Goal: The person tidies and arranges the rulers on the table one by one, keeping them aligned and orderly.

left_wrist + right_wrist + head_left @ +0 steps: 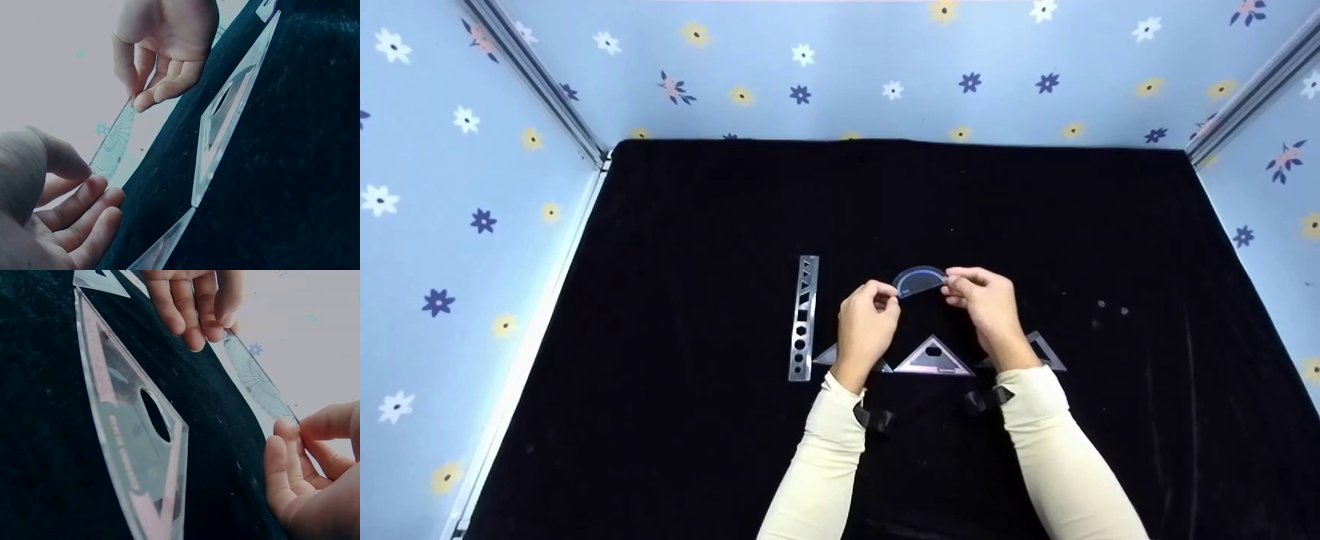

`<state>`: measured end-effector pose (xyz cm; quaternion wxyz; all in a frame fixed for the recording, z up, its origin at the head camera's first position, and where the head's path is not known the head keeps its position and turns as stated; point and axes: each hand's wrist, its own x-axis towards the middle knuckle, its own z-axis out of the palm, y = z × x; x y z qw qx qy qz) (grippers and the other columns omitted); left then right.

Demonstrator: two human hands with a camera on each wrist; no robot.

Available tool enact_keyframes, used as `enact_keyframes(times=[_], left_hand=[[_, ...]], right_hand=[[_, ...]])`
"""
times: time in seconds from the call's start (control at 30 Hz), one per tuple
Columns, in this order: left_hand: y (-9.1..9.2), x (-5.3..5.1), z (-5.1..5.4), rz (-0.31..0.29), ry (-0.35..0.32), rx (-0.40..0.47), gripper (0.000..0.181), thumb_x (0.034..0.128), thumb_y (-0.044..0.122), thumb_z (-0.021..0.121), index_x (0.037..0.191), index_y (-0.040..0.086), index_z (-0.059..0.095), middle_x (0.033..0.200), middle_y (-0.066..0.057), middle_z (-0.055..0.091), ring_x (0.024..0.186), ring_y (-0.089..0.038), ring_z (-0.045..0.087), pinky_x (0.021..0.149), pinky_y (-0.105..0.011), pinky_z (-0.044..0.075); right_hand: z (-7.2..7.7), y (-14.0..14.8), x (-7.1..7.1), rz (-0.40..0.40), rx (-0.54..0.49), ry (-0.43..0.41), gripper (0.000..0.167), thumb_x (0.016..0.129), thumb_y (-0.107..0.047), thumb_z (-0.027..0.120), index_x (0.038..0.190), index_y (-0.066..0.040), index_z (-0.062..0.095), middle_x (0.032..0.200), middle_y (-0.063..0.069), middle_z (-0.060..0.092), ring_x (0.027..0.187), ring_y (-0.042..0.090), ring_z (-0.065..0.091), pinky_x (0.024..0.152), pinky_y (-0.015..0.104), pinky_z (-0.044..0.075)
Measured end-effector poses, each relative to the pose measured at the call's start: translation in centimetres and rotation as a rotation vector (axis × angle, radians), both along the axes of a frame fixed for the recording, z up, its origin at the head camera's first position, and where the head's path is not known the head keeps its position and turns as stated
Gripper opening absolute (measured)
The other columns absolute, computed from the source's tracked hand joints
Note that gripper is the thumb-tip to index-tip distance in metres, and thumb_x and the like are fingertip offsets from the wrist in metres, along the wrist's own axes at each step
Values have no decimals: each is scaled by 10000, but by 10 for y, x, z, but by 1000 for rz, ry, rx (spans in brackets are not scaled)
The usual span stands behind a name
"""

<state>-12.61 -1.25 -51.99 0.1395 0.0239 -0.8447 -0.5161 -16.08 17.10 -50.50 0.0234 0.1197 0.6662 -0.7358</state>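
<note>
A clear half-round protractor (920,281) is held up between both hands, slightly tilted, its curved edge away from the person. My left hand (867,324) pinches its left corner with thumb and finger. At the opposite corner, the right hand (984,300) pinches it the same way. Both wrist views show the protractor (114,140) edge-on between the fingertips. Below the hands on the black cloth lies a clear set square (915,363) with an oval hole. Another set square (828,355) is partly hidden under the left wrist, and a third triangle (1048,352) under the right forearm.
A clear ruler (803,319) with cut-out shapes lies upright in view, left of the triangles. Black cloth (697,225) covers the table. Blue flowered panels (855,75) with metal rails (540,82) enclose the back and sides.
</note>
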Motion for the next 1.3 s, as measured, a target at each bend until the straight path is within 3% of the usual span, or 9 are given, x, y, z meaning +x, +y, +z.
enact_keyframes(times=[0.33, 0.8, 1.07, 1.3], left_hand=[[5, 1, -2, -45, -5, 96, 238, 838, 24, 666, 1058, 42, 756, 835, 16, 705, 737, -64, 669, 716, -180, 539], [19, 8, -1, -141, -49, 202, 249, 852, 1, 666, 1084, 23, 752, 808, 23, 697, 726, -56, 666, 711, -188, 548], [29, 14, 0, -186, -37, 213, 252, 856, -14, 668, 1096, 7, 742, 819, 6, 703, 732, -50, 667, 714, -182, 549], [36, 16, -1, -199, -26, 199, 258, 859, -18, 659, 1100, 18, 743, 801, 24, 688, 720, -32, 652, 703, -177, 547]], right_hand=[[-1, 5, 9, -46, -9, 5, 214, 892, 82, 659, 1092, 157, 654, 789, 59, 700, 655, 133, 666, 631, 235, 565], [2, 27, 23, -67, 21, 24, 186, 889, 76, 676, 1060, 149, 670, 778, 55, 690, 634, 127, 646, 623, 237, 562], [4, 39, 31, -81, -5, 28, 115, 880, 102, 647, 981, 68, 691, 786, 51, 678, 626, 135, 636, 608, 243, 560], [7, 48, 39, -65, -46, 36, 112, 881, 122, 632, 970, 67, 674, 783, 67, 671, 627, 149, 634, 604, 253, 561]])
